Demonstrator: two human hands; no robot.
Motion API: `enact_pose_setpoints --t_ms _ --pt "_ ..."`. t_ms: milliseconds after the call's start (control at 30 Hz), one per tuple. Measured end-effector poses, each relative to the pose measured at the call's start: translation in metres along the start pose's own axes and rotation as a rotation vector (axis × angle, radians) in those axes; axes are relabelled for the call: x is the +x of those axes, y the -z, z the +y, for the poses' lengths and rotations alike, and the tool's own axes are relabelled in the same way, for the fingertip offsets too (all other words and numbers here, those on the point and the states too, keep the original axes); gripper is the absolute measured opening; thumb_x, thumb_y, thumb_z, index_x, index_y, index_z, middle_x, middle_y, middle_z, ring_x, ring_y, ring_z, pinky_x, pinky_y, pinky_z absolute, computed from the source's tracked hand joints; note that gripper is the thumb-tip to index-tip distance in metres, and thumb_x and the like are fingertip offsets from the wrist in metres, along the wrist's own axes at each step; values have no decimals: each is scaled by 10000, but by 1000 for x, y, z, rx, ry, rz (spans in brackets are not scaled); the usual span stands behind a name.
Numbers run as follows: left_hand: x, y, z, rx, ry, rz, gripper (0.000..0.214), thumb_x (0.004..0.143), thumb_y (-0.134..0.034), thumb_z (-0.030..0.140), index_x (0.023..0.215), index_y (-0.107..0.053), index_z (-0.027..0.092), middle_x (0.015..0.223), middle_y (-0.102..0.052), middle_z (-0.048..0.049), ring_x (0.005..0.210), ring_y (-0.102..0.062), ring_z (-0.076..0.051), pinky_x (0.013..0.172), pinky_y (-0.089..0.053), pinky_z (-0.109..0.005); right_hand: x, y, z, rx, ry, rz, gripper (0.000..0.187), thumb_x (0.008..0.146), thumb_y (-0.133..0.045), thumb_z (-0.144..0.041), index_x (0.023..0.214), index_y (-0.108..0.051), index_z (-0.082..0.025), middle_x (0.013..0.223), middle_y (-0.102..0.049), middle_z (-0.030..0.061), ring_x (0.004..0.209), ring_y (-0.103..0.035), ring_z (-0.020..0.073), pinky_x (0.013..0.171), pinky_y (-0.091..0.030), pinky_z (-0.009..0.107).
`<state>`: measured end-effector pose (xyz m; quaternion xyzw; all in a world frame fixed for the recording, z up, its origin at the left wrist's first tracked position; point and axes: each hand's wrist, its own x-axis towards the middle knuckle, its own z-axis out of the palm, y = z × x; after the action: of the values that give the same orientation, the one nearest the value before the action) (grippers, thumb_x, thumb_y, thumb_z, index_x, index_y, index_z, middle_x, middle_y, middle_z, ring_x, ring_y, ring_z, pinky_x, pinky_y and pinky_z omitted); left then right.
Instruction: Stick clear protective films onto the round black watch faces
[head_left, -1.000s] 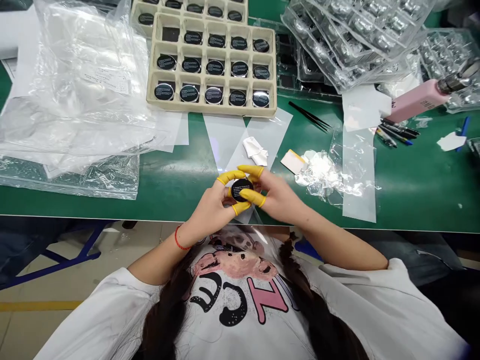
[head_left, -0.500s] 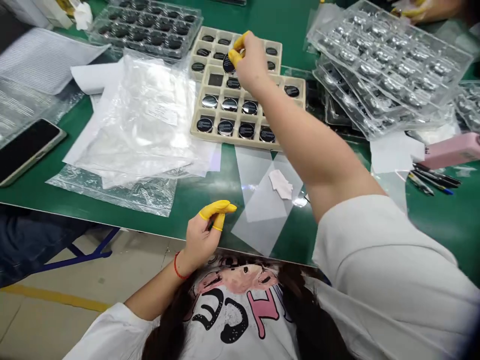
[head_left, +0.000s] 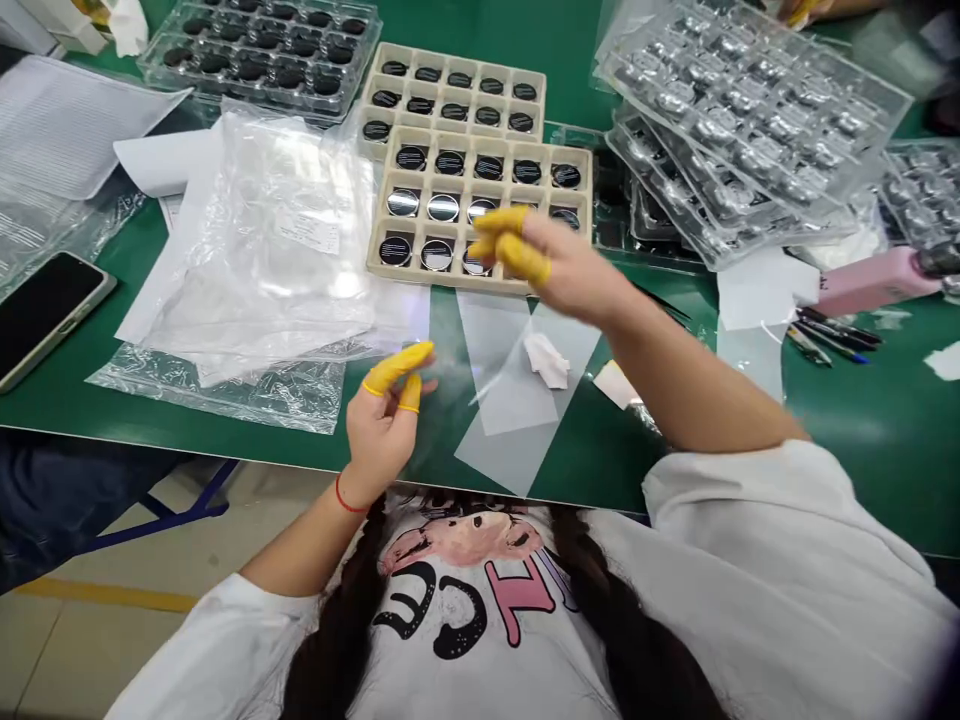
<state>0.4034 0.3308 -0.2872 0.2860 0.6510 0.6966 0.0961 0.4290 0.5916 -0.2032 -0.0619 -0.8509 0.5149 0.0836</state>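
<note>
Above the near cream compartment tray (head_left: 379, 268) is my right hand (head_left: 555, 262), with yellow finger cots on its fingers. Its fingers are a little blurred and apart, and I see nothing between them. Round black discs (head_left: 412, 158) with fine white print sit one to a cell in that tray; my right hand hides some cells at the front right. My left hand (head_left: 382, 425), also in yellow finger cots and with a red cord at the wrist, hovers over the table's near edge. Its index finger stretches forward, apart from the thumb, and it holds nothing.
Behind stands a second cream tray (head_left: 541, 108) of discs. Clear plastic trays (head_left: 750, 110) are stacked at right, with another (head_left: 259, 50) at back left. Plastic bags (head_left: 277, 240), a phone (head_left: 52, 310), translucent sheets (head_left: 510, 420), a crumpled paper (head_left: 547, 362), pens (head_left: 832, 335) and a pink bottle (head_left: 866, 283) lie around.
My right hand has let go of a black disc and come back toward me from the trays. The near tray's back-left cell, bare before, now holds a disc. My left hand has moved slightly forward.
</note>
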Motion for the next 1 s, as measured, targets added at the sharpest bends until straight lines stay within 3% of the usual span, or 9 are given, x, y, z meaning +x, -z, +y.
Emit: enact_pose_setpoints --t_ms 100,167,267,400,467,533,700,833,1000 --pt "24 -14 15 -58 -57 1 248 941 -660 185 1167 -732 255 1156 -778 -37 1045 -771 -177 761 -688 -232 -62 -17 13 222 -200 -35 709 740 -840 -569 1283 -552 -215 1148 -715 61 1071 -677 215 896 -553 376" --pt "37 -25 24 -79 -50 -17 230 930 -664 182 1138 -729 254 1166 -770 -33 1037 -769 -185 766 -685 -254 -83 -25 23 386 -321 36 578 736 -851 -432 1192 -586 -194 966 -728 37 867 -683 165 758 -547 318" --pt "55 -39 32 -176 53 -5 271 903 -656 110 1119 -712 265 1255 -726 -24 1172 -721 -202 957 -644 -322 -97 -16 33 528 -371 315 267 777 -773 -274 980 -623 -186 786 -683 -14 620 -587 84 609 -483 249" --pt "84 -55 33 -421 539 104 238 890 -566 15 1013 -684 182 1202 -703 -86 1233 -681 -213 1092 -561 -340 -116 24 51 521 -340 697 167 767 -728 -167 894 -628 -208 743 -644 -45 549 -548 57 562 -451 220" --pt "101 -63 31 -498 801 195 214 916 -479 12 912 -648 144 1056 -699 -114 1116 -712 -191 1034 -585 -301 -128 43 62 588 -342 772 187 750 -743 -175 887 -626 -223 733 -626 -53 529 -527 58 541 -438 222" --pt "118 -72 28 -524 915 278 225 933 -437 23 871 -610 152 963 -675 -102 1019 -715 -162 983 -599 -264 -139 57 74 685 -361 787 229 724 -777 -207 878 -609 -237 727 -607 -59 511 -490 59 511 -408 224" --pt "144 -88 22 -556 999 334 148 989 -489 132 942 -614 197 911 -657 -55 902 -700 -129 962 -615 -278 -155 69 91 778 -407 760 345 638 -849 -302 869 -598 -257 731 -611 -57 526 -461 67 475 -370 217" --pt "164 -95 20 -602 937 300 151 1028 -488 224 966 -625 217 908 -713 -32 881 -709 -134 928 -646 -331 -158 69 92 831 -420 745 378 613 -857 -312 899 -616 -255 757 -632 -49 536 -473 65 484 -389 213" --pt "207 -86 18 -579 821 261 174 1007 -472 145 905 -602 202 853 -699 -12 825 -693 -109 806 -653 -221 -160 70 91 885 -441 756 436 570 -885 -295 915 -624 -242 752 -632 -55 548 -489 51 505 -413 192"
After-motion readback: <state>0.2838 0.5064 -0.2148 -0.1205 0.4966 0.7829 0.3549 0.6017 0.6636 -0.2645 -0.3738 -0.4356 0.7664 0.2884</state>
